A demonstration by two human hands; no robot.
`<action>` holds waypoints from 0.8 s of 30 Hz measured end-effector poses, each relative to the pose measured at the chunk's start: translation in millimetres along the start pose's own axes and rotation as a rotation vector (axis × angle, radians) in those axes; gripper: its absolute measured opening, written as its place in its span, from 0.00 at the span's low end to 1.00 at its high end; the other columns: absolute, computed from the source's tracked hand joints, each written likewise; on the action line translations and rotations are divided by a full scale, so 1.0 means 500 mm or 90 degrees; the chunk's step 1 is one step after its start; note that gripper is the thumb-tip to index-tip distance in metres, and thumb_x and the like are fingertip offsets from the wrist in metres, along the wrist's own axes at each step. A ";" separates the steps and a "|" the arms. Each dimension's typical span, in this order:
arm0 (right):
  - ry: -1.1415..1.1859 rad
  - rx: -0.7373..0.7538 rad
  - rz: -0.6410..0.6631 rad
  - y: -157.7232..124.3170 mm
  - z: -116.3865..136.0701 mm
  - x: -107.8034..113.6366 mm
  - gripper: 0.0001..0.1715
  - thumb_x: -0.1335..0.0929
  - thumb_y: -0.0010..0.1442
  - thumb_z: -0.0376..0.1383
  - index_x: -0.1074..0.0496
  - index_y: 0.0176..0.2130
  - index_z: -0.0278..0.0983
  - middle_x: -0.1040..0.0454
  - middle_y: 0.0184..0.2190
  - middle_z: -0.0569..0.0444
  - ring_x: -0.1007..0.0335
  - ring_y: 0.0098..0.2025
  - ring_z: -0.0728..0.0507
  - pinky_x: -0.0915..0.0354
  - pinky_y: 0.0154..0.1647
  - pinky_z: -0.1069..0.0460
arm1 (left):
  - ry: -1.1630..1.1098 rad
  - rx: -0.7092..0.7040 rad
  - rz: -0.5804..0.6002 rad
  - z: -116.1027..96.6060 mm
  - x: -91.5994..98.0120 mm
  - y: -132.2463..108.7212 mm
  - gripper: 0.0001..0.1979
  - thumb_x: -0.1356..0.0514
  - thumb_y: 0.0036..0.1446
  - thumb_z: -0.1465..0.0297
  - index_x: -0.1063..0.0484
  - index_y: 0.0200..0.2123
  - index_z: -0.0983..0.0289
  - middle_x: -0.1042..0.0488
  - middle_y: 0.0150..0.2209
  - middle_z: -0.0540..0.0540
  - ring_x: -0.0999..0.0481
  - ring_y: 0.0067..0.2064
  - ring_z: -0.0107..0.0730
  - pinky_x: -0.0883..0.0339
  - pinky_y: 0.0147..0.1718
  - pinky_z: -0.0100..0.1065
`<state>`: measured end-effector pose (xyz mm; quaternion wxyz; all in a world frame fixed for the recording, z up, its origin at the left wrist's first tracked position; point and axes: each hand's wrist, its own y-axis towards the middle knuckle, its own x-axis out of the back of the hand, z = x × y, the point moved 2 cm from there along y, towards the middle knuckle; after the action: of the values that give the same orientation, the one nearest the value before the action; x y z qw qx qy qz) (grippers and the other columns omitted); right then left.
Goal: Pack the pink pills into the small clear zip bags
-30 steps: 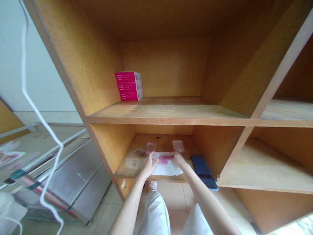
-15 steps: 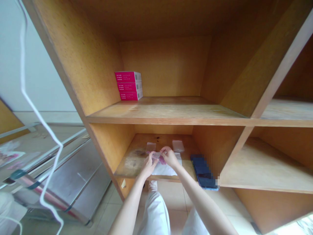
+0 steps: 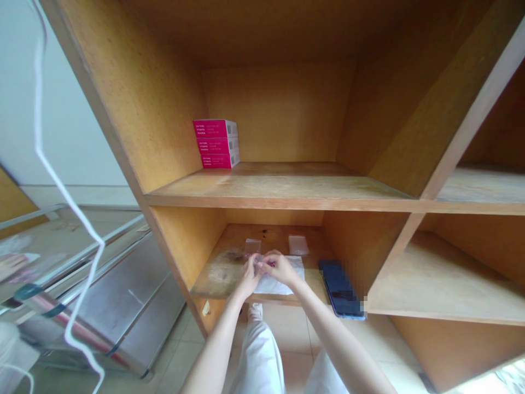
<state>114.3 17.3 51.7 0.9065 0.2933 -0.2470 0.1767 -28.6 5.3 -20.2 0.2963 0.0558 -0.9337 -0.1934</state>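
Note:
My left hand [image 3: 249, 277] and my right hand [image 3: 281, 268] meet low in the wooden cubby, both pinching a small clear plastic bag [image 3: 262, 261]. Pink beads [image 3: 268, 264] show between my fingers, mostly hidden by them. Under my hands lies a white sheet of paper or tissue [image 3: 279, 282]. Two more small clear bags sit behind it, one [image 3: 253, 247] just beyond my left hand and one [image 3: 298, 244] further right.
A black smartphone [image 3: 340, 289] lies right of the sheet on the shelf edge. Three stacked pink boxes [image 3: 215, 144] stand on the shelf above. A white cable [image 3: 39, 137] hangs at left, beside a steel cabinet [image 3: 123, 290]. Wooden dividers flank the cubby.
My right hand has moved left from beside the pink beads to meet my left hand. The beads, plainly visible a second ago, are now mostly covered by my fingers.

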 end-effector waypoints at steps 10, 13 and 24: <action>0.117 -0.163 0.018 -0.008 0.012 0.007 0.11 0.40 0.46 0.28 0.31 0.19 0.34 0.33 0.14 0.57 0.40 0.19 0.51 0.46 0.21 0.58 | -0.025 -0.020 -0.052 -0.022 0.017 0.001 0.30 0.40 0.46 0.61 0.47 0.51 0.61 0.35 0.48 0.60 0.33 0.48 0.38 0.39 0.46 0.41; 0.196 -0.186 -0.006 -0.008 0.001 0.003 0.09 0.40 0.45 0.29 0.33 0.20 0.34 0.35 0.14 0.58 0.41 0.17 0.52 0.46 0.19 0.58 | -0.111 0.011 -0.030 -0.041 0.028 0.004 0.34 0.39 0.45 0.61 0.50 0.53 0.61 0.32 0.43 0.57 0.30 0.42 0.34 0.37 0.42 0.38; 0.350 -0.184 -0.075 -0.004 -0.012 -0.002 0.11 0.38 0.45 0.32 0.35 0.33 0.35 0.33 0.22 0.58 0.41 0.17 0.54 0.44 0.17 0.59 | -0.449 0.237 0.062 -0.054 0.055 0.011 0.19 0.43 0.47 0.55 0.34 0.33 0.65 0.30 0.23 0.49 0.31 0.21 0.25 0.41 0.17 0.25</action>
<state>116.5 19.1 46.0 0.9803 0.1162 0.0026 0.1594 -35.6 -4.6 16.7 -0.0488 -0.0059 -0.9987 -0.0138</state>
